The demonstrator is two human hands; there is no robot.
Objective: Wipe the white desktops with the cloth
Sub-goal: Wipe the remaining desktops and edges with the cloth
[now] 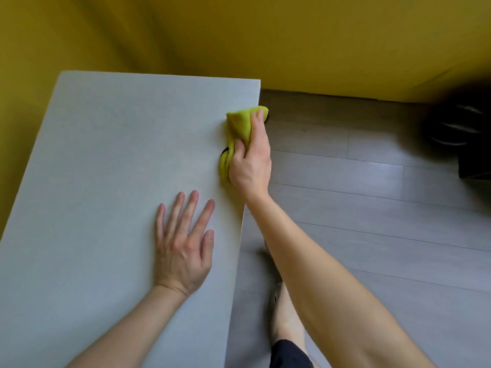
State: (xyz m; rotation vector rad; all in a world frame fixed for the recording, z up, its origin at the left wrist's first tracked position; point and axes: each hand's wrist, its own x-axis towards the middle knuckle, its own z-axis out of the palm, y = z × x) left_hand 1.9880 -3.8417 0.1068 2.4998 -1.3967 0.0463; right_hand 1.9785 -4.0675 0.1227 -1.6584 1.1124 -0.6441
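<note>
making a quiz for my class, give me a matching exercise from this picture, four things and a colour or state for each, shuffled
1 cloth
2 left hand
3 right hand
4 wall

a lies flat on the desktop, fingers spread
b mustard yellow
c yellow-green, at the desktop's right edge
d grips the cloth

Pairs: 1-c, 2-a, 3-d, 4-b

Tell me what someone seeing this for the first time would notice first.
The bright yellow-green cloth stands out, bunched at the right edge of the pale white rectangular desktop and gripped by the right hand. Nearer, the left hand lies flat on the desktop with spread fingers. A mustard-yellow backdrop fills the top.
</note>
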